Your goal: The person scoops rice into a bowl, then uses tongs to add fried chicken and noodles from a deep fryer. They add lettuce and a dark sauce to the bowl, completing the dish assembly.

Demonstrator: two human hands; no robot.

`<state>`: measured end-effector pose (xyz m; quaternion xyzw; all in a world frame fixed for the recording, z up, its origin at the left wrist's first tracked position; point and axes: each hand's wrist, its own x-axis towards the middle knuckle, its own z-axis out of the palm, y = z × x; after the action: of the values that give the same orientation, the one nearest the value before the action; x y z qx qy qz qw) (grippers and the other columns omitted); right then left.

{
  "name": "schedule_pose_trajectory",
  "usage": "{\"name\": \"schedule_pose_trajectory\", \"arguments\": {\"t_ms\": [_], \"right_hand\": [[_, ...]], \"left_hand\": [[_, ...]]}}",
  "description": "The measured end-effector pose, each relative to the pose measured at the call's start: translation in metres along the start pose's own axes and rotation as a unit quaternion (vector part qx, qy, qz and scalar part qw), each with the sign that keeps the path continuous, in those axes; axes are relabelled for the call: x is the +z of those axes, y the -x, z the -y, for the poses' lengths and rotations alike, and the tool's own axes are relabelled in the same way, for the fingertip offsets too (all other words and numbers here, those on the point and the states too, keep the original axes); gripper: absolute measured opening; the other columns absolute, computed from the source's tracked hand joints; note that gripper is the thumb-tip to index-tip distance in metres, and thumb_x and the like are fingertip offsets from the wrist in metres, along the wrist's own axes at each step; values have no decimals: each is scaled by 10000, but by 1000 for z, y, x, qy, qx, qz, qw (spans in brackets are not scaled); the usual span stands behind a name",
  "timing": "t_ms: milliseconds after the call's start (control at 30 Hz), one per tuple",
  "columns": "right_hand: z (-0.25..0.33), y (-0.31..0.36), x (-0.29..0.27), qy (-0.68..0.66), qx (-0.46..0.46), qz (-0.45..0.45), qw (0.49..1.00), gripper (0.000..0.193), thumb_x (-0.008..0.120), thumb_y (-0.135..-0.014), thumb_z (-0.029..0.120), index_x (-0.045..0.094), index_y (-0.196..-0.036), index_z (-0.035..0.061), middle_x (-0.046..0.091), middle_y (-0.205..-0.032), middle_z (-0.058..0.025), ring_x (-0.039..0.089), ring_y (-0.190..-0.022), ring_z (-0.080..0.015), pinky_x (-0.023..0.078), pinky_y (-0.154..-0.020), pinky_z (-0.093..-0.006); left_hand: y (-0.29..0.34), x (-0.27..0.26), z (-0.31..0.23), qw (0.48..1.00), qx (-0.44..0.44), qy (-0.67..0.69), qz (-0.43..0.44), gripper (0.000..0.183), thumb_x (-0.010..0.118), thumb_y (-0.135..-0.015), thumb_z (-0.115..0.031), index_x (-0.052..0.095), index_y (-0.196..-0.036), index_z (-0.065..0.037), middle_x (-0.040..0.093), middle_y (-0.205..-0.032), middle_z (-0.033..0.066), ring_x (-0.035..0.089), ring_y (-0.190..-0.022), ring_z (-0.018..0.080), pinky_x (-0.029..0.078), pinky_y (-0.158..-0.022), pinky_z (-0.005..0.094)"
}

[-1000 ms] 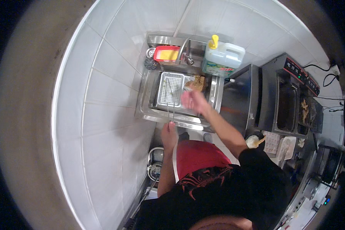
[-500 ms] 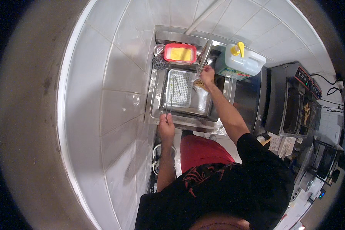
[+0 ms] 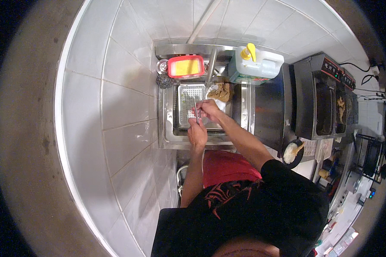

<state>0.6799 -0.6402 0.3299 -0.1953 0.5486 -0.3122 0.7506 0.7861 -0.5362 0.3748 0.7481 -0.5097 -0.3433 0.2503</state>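
Note:
Over the sink [image 3: 169,136], my left hand [image 3: 197,134] is closed around the lower end of slim metal tongs [image 3: 196,104], which point away from me. My right hand [image 3: 210,109] is closed on the same tongs a little farther up; its fingertips are partly hidden. Below both hands sits a white perforated basket [image 3: 185,95] with small green bits in it. A crumpled brown thing [image 3: 221,91] lies in the basin to the right of the basket, beside something white. The metal tap [image 3: 211,65] reaches over the basin from the back.
Behind the basin stand a red-rimmed tub with a yellow sponge [image 3: 187,67], a dark scouring pad [image 3: 164,81] and a large jug with a yellow pump [image 3: 257,64]. A fryer [image 3: 326,103] and a black pan [image 3: 293,153] are to the right. Tiled wall [image 3: 124,103] borders the left.
My right hand has come from beside the tap down and left onto the tongs. The left hand still holds them. The whole view has shifted slightly.

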Motion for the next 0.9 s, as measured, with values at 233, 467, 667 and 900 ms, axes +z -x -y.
{"name": "schedule_pose_trajectory", "arguments": {"t_ms": [233,467,667,900], "right_hand": [[-1,-1,-5,-23,9,-7,1000,190,557,-943,41,620,-1064,-92,700,-973,-199,722,-805,-264,640,-721,-382],[-4,-1,-8,-5,-31,-72,997,141,621,-872,63,658,-881,-73,700,-825,-160,696,-669,-230,633,-628,-348],[-1,-20,-18,22,29,-80,996,61,620,-826,17,655,-803,-27,696,-784,-139,692,-627,-227,631,-580,-399],[-13,-44,-17,215,-52,-185,957,92,602,-861,40,676,-855,-14,698,-762,-130,692,-599,-230,616,-547,-380]], "left_hand": [[1,-14,5,1000,-11,-22,13,268,490,-1013,-251,450,-1072,7,660,-851,318,624,-843,530,458,-758,600],[-8,-13,3,998,45,-31,30,229,545,-975,-167,435,-1085,1,653,-819,302,634,-831,520,472,-737,584],[-8,-22,-1,993,46,-70,79,264,567,-958,-161,423,-1095,12,660,-843,303,643,-828,511,484,-740,581],[-10,-24,-1,994,60,-70,64,257,563,-958,-156,426,-1094,13,664,-858,310,646,-838,513,493,-745,575]]}}
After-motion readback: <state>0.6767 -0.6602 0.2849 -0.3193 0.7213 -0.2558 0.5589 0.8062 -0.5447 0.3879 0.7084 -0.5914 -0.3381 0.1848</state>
